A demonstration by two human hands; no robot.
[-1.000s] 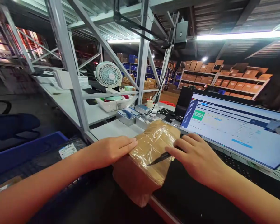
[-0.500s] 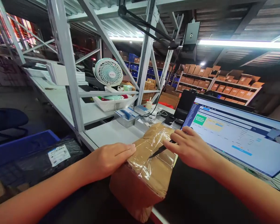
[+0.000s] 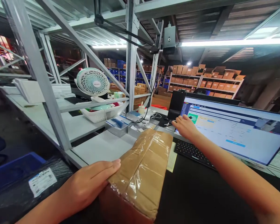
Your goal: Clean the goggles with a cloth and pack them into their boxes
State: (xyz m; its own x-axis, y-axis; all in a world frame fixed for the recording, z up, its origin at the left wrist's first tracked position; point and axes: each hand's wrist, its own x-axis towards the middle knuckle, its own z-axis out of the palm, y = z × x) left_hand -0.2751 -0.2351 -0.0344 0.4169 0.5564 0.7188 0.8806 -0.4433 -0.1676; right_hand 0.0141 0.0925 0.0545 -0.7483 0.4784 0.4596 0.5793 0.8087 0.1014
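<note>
A brown cardboard box covered with clear tape stands in front of me, its top flaps meeting along a lengthwise seam. My left hand grips its near left upper edge, fingers together and pressed against the cardboard. Away from the box, my right hand is at the monitor's lower left corner with its fingers curled. A small part of a dark, pointed cutting tool shows by those fingertips; the hand covers most of it. Beneath the right forearm lies a black keyboard.
The lit monitor occupies the right side. Behind the box are metal trays with papers and small items. A white basket and a fan stand beyond the rack post. A black wrapped parcel lies left.
My right hand has lifted the dark blade off the box's taped top and moved forward toward the monitor's corner. My left hand stays on the box. The view has turned slightly right.
</note>
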